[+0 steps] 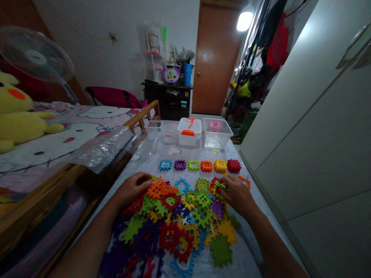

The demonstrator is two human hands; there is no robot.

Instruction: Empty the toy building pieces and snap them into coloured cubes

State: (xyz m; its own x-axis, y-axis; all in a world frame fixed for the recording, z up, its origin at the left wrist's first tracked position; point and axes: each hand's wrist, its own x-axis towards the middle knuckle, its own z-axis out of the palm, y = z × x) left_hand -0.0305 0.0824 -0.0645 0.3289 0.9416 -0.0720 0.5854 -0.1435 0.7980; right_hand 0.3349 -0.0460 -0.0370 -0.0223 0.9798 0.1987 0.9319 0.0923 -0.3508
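Observation:
A heap of notched plastic building tiles in several colours lies on the table, with an orange tile at its upper left and a dark green tile near its front right. At the heap's left edge rests my left hand, fingers apart and curved beside the orange tiles, holding nothing that I can see. My right hand pinches a light green tile above the heap's right side. Behind the heap stands a row of small stacks sorted by colour, from a blue stack to a red stack.
Clear plastic boxes line the far end, among them a lidded box with orange clasps and an open box. Plastic sheeting hangs over the wooden bed rail on the left. A pale cabinet borders the right side.

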